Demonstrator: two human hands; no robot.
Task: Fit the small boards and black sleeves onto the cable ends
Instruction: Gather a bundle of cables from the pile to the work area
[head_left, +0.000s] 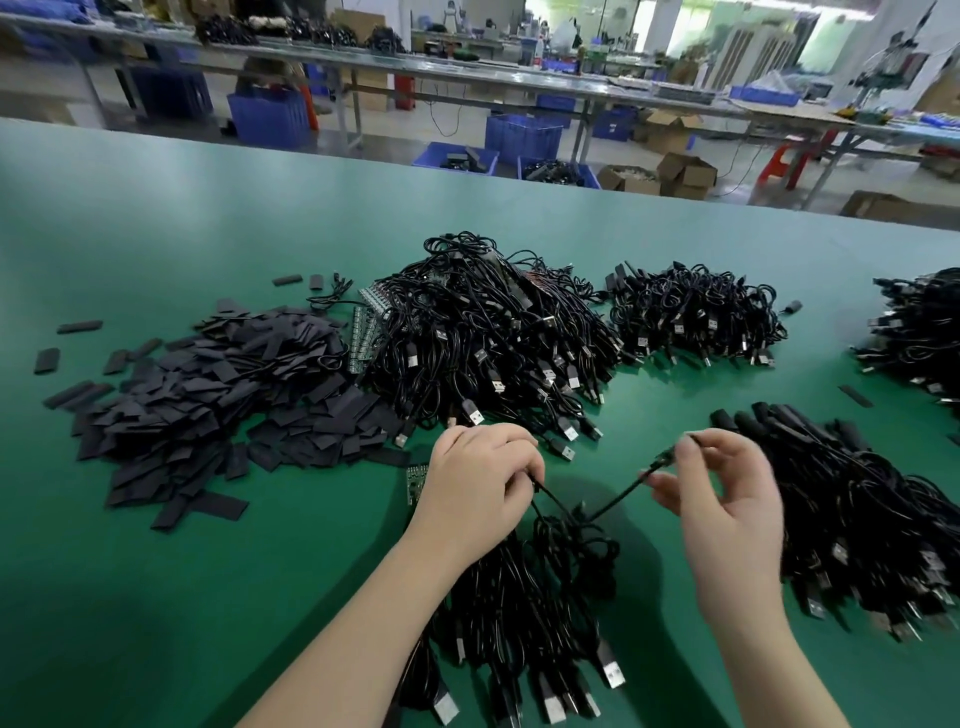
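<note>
Partly hidden behind the left hand (475, 478), a small green circuit board (415, 483) lies on the green table mat (156, 597), beyond and left of it the heap of flat black sleeves (208, 395). That hand's curled fingers grip a thin black cable (613, 501) running rightward to the right hand (727, 499), which pinches its blurred far end between thumb and forefinger. Below both hands lies a bundle of black USB cables (524, 623), cut off at the frame's bottom edge.
</note>
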